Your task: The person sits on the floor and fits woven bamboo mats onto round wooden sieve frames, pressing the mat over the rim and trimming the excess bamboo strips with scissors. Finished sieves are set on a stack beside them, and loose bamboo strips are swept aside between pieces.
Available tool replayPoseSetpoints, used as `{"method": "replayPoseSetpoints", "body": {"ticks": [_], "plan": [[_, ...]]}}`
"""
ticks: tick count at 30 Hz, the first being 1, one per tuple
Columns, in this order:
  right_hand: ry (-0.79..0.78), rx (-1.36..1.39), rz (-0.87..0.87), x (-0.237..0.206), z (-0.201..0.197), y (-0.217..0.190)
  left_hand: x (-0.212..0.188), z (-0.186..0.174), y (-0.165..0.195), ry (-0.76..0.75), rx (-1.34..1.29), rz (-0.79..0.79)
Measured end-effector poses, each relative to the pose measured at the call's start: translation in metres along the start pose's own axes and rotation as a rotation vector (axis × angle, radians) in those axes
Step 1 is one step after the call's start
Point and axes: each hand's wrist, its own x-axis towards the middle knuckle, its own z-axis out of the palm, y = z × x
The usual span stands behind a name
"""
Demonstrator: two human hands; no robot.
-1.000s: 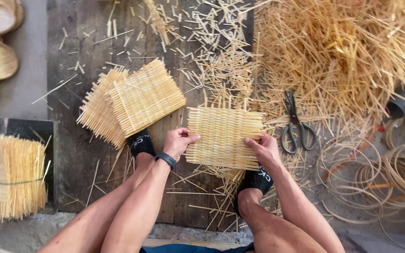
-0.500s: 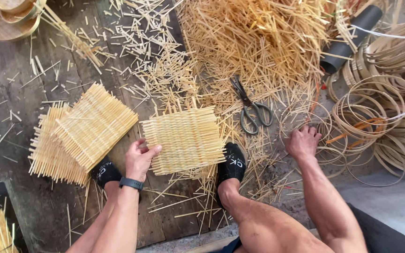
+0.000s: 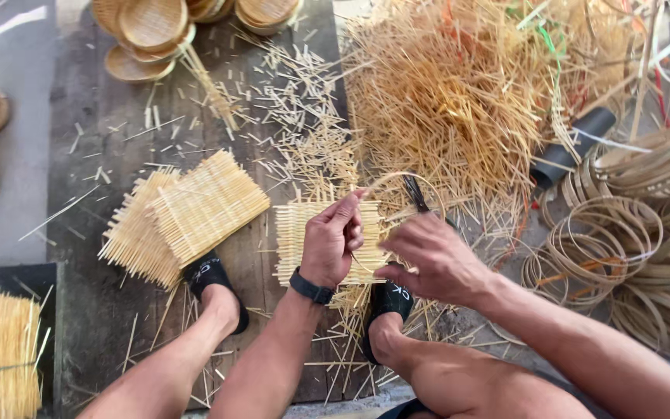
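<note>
Gripping thin bamboo hoop [image 3: 397, 180], left hand [image 3: 332, 242], right hand [image 3: 433, 260], above woven mat [image 3: 292, 233] edge.

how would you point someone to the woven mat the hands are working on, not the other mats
Start at the dark wooden board on the floor, strewn with cut bamboo slivers. Near its front edge, between the two black-socked feet, lies a square woven mat under the left hand and right hand. Unlike the two stacked mats lying askew to its left, it sits single, with a thin bamboo hoop arching over it.
</note>
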Motion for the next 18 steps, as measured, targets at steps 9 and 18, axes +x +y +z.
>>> {"method": "replayPoseSetpoints", "body": {"ticks": [9, 18], "plan": [[-0.084, 0.073, 0.005, 0.063, -0.011, -0.028, -0.045, 0.007, 0.073, -0.162, 0.188, -0.329], [-0.111, -0.189, -0.178, 0.089, 0.022, -0.051, -0.042, -0.001, 0.077, -0.076, 0.227, -0.47]]}}
